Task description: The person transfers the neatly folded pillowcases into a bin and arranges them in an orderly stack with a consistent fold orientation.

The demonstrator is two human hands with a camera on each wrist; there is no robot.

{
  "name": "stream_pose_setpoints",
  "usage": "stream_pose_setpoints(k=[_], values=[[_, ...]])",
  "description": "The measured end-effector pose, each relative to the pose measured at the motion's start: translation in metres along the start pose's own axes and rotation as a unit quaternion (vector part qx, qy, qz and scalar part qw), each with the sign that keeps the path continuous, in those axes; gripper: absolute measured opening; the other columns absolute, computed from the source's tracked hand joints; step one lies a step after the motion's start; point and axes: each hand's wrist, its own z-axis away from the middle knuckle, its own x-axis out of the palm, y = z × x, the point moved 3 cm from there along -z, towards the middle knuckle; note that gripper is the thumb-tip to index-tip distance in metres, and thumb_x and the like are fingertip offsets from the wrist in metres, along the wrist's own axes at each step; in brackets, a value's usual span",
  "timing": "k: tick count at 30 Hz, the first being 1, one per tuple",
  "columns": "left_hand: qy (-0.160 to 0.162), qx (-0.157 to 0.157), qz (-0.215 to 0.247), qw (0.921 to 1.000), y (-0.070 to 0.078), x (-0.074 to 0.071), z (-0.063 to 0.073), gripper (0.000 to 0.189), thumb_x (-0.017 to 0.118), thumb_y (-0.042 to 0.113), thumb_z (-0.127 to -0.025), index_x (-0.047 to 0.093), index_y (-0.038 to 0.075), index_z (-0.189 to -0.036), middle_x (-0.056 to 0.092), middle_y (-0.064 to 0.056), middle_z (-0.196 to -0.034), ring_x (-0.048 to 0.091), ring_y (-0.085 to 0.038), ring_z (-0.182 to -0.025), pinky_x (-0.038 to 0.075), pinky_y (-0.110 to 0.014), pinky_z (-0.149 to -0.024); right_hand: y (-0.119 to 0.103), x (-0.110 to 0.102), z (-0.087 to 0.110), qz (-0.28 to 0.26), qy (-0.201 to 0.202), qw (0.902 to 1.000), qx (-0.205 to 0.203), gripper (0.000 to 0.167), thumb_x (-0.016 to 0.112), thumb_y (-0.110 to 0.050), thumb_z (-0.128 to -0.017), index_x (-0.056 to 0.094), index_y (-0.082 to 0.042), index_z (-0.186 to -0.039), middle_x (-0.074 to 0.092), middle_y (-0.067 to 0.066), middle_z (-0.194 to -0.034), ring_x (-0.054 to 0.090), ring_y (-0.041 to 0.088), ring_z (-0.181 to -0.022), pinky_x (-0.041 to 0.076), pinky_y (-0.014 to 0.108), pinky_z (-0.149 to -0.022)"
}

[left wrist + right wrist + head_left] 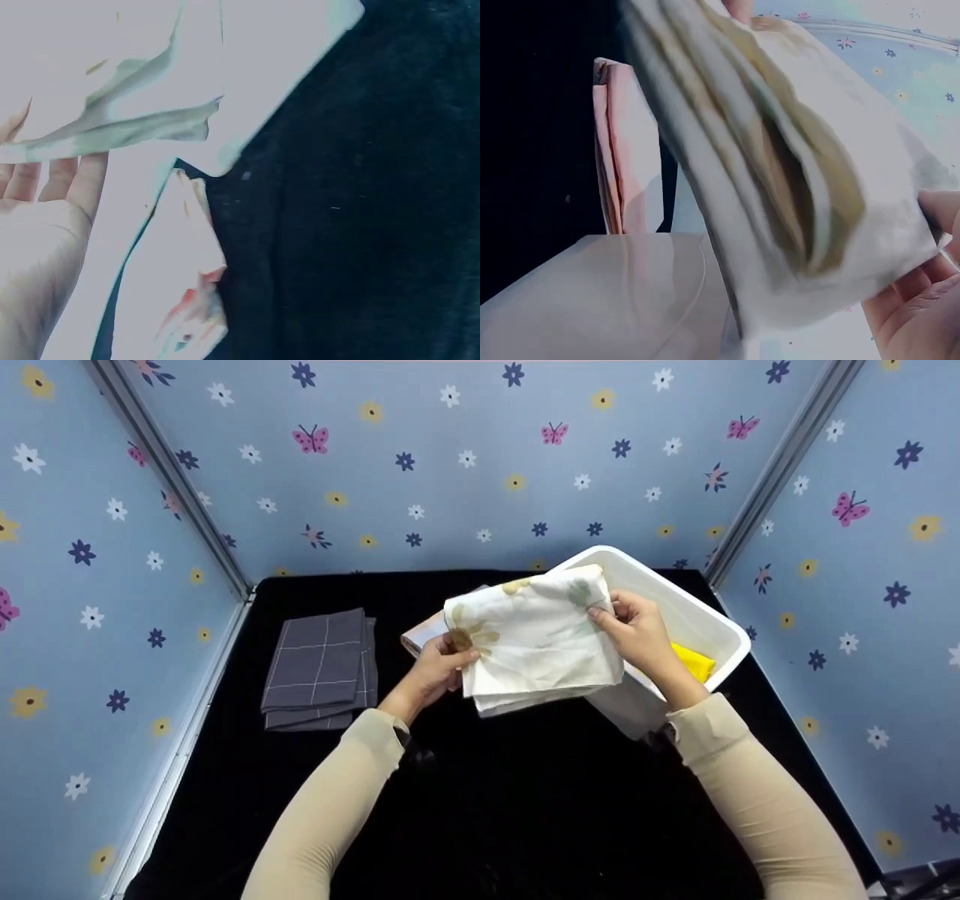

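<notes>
A folded white cloth with a yellow and green flower print [536, 641] is held up above the black table, between both hands. My left hand [433, 671] pinches its left edge, thumb on the near face. At the right edge, my right hand [641, 634] grips it with the thumb in front and the fingers behind. Several stacked layers of this cloth show along its edge in the right wrist view, near the right hand [922, 307]. Seen from the left wrist, the fingers of the left hand [45, 240] lie under the cloth's hanging edge.
A white plastic bin [724, 637] stands at the right, partly behind the cloth, with a yellow cloth [694, 661] inside. A folded dark grey checked cloth [319, 667] lies at the left. Another folded pale cloth [421, 634] lies behind the left hand. Patterned walls surround the table.
</notes>
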Motion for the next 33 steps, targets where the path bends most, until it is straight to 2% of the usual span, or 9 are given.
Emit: stream_pose_setpoints(k=[2,4,6,14,18,26,33], values=[[0.003,0.006,-0.004,1.0000,0.009,0.002,-0.003,0.019,0.062,-0.010,-0.100,0.063,0.009,-0.105,0.069,0.000,-0.091,0.071,-0.012,-0.076,0.061,-0.025,-0.064,0.001,-0.003,0.000,0.002,0.002,1.0000,0.006,0.018,0.072,0.004,-0.098,0.073,0.015,-0.112,0.079,0.001,-0.086,0.070,0.001,-0.072,0.059,0.018,-0.069],[0.000,0.005,0.003,1.0000,0.017,0.004,-0.006,0.021,0.059,-0.011,-0.102,0.062,0.006,-0.113,0.071,-0.002,-0.098,0.074,-0.014,-0.088,0.065,-0.029,-0.075,0.002,-0.006,-0.001,0.009,0.005,0.9999,0.012,0.019,0.072,0.003,-0.098,0.074,0.015,-0.113,0.079,0.001,-0.090,0.071,0.002,-0.073,0.059,0.017,-0.071],[0.004,0.005,-0.005,1.0000,0.024,0.006,-0.009,0.022,0.059,-0.011,-0.102,0.061,0.003,-0.119,0.071,-0.003,-0.100,0.074,-0.015,-0.090,0.066,-0.030,-0.078,0.002,-0.009,-0.001,0.014,0.008,0.9997,0.020,0.020,0.073,0.002,-0.097,0.074,0.015,-0.113,0.078,-0.002,-0.091,0.072,0.002,-0.073,0.059,0.017,-0.070],[0.020,0.014,-0.054,0.9983,0.049,0.015,-0.019,0.040,0.062,-0.006,-0.104,0.055,-0.014,-0.142,0.074,-0.003,-0.097,0.074,-0.014,-0.087,0.066,-0.027,-0.076,0.002,-0.019,-0.002,0.019,0.017,0.9982,0.054,0.024,0.080,-0.002,-0.093,0.072,0.015,-0.109,0.074,-0.013,-0.078,0.069,0.003,-0.067,0.057,0.019,-0.058],[0.024,0.013,-0.080,0.9964,0.056,0.018,-0.024,0.043,0.064,-0.003,-0.105,0.055,-0.018,-0.144,0.076,-0.002,-0.093,0.076,-0.013,-0.084,0.065,-0.025,-0.074,0.002,-0.023,-0.004,0.013,0.014,0.9970,0.075,0.025,0.081,-0.003,-0.093,0.070,0.013,-0.109,0.073,-0.015,-0.077,0.069,0.004,-0.067,0.057,0.020,-0.056],[0.031,-0.024,-0.097,0.9945,0.065,0.028,-0.028,0.043,0.064,0.001,-0.106,0.056,-0.015,-0.145,0.074,-0.006,-0.096,0.076,-0.014,-0.083,0.066,-0.026,-0.073,0.006,-0.032,-0.007,-0.002,0.000,0.9932,0.116,0.022,0.079,-0.003,-0.095,0.066,0.006,-0.111,0.072,-0.013,-0.080,0.071,0.005,-0.071,0.061,0.022,-0.059],[0.038,-0.041,-0.116,0.9917,0.077,0.041,-0.035,0.048,0.065,-0.005,-0.098,0.057,-0.015,-0.144,0.072,-0.010,-0.101,0.074,-0.016,-0.083,0.065,-0.026,-0.072,0.007,-0.042,-0.013,-0.022,0.024,0.9890,0.145,0.019,0.076,-0.011,-0.101,0.069,0.004,-0.110,0.074,-0.011,-0.079,0.070,0.007,-0.070,0.062,0.022,-0.061]])
